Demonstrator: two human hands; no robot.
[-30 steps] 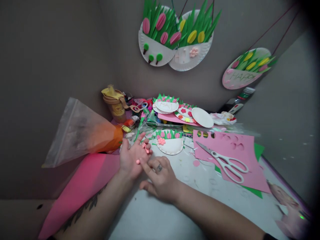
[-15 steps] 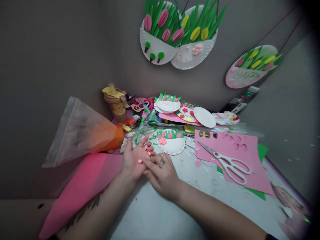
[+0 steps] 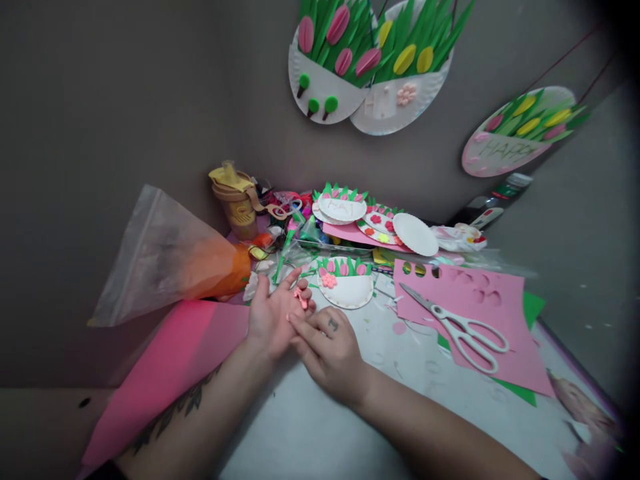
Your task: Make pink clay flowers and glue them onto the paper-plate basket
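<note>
My left hand (image 3: 273, 320) is palm up, with its ring and little fingers curled over a few bits of pink modelling clay (image 3: 301, 297). On that palm lies a small pink clay ball (image 3: 289, 317), mostly covered by a fingertip of my right hand (image 3: 333, 353). The right fingers are together and bent, pressing the ball against the palm; the thumb sits lower. Just beyond the hands lies a half-covered white paper plate (image 3: 350, 292) with green paper grass, pink paper tulips and a pink clay flower (image 3: 329, 281) at its left.
White-handled scissors (image 3: 465, 333) rest on pink paper (image 3: 520, 333) at right. A plastic bag with orange contents (image 3: 200, 253) and a tumbler (image 3: 237, 207) stand left. Stacked decorated plates (image 3: 385, 230) lie behind. More plates (image 3: 325, 87) hang on the wall.
My right fingertips have moved over the clay ball, which now shows less. The view has shifted slightly; the plate and scissors stay where they lay.
</note>
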